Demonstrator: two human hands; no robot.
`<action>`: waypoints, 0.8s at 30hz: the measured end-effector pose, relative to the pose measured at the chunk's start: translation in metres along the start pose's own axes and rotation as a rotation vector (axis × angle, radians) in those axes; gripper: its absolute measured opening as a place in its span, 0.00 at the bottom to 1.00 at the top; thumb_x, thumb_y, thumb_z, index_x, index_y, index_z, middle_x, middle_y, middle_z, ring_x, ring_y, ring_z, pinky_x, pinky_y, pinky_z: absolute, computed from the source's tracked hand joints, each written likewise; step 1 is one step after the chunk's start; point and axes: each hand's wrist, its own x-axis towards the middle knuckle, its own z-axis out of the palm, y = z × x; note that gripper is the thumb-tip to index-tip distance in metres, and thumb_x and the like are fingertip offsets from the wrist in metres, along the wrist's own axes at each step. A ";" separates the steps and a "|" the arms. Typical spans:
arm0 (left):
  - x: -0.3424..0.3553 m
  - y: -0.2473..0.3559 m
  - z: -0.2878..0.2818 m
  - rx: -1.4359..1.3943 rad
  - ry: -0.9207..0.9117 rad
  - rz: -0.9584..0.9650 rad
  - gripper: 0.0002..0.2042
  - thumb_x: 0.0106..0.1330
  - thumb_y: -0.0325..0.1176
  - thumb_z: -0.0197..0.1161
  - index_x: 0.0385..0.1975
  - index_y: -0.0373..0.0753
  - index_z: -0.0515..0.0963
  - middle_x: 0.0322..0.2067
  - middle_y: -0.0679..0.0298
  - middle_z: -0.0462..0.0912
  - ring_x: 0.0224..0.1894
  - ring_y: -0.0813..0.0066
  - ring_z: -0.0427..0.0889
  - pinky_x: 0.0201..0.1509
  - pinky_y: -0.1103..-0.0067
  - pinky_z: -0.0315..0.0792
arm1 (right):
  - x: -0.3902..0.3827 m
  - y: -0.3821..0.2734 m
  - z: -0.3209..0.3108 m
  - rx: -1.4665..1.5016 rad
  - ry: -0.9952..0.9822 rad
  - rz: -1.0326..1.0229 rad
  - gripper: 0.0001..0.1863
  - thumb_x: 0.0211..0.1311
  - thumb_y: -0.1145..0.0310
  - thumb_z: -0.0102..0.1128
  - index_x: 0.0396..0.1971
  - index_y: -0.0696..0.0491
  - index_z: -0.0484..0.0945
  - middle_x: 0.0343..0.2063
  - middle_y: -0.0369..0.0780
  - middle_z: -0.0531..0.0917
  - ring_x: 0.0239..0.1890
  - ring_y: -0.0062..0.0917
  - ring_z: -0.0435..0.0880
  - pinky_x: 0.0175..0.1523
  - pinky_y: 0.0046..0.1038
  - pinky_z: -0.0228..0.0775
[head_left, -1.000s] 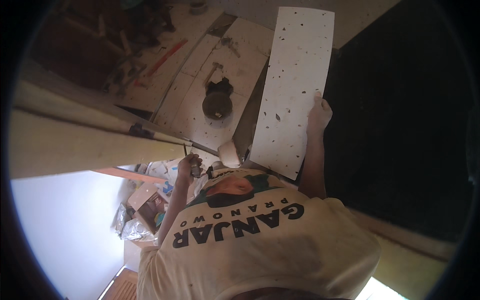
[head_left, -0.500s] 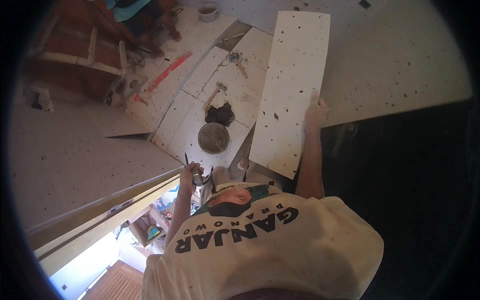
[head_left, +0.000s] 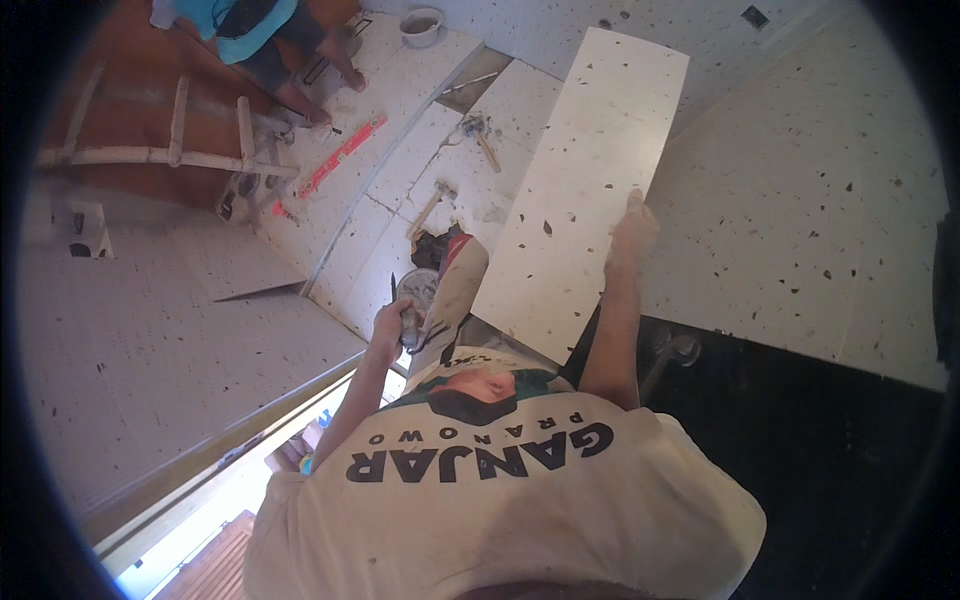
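Right hand grips speckled tile by one edge: could twist, slip, chip. Left hand clutches pencil.

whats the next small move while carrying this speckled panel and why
Probably place the next step clear of the round bucket: a leg partly covers it in this view, a hammer lies just beyond, and only the right hand grips the long panel, while the left hand holds a dark pointed tool.

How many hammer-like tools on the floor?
2: one hammer-like tool just beyond the dark lump, a second hammer-like tool farther off, left of the long white panel. The panel may hide others.
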 end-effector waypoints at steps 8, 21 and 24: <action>0.110 0.075 0.026 0.302 0.077 0.064 0.12 0.69 0.40 0.58 0.32 0.36 0.80 0.25 0.63 0.82 0.22 0.73 0.79 0.26 0.75 0.73 | 0.075 0.009 0.043 -0.170 0.157 0.079 0.25 0.73 0.55 0.57 0.22 0.62 0.77 0.18 0.37 0.73 0.24 0.23 0.69 0.32 0.34 0.63; 0.396 0.193 0.099 0.971 0.223 0.206 0.21 0.67 0.46 0.58 0.35 0.29 0.82 0.25 0.48 0.85 0.31 0.52 0.87 0.41 0.61 0.78 | 0.248 0.032 0.166 -0.058 0.168 0.220 0.24 0.74 0.58 0.57 0.16 0.50 0.69 0.12 0.30 0.64 0.12 0.18 0.58 0.19 0.30 0.51; 0.500 0.185 0.088 1.271 0.152 0.389 0.22 0.67 0.46 0.55 0.38 0.29 0.83 0.32 0.42 0.86 0.41 0.45 0.86 0.49 0.57 0.77 | 0.279 0.047 0.198 -0.075 0.161 0.254 0.24 0.75 0.58 0.57 0.16 0.49 0.68 0.12 0.29 0.62 0.13 0.16 0.57 0.20 0.28 0.52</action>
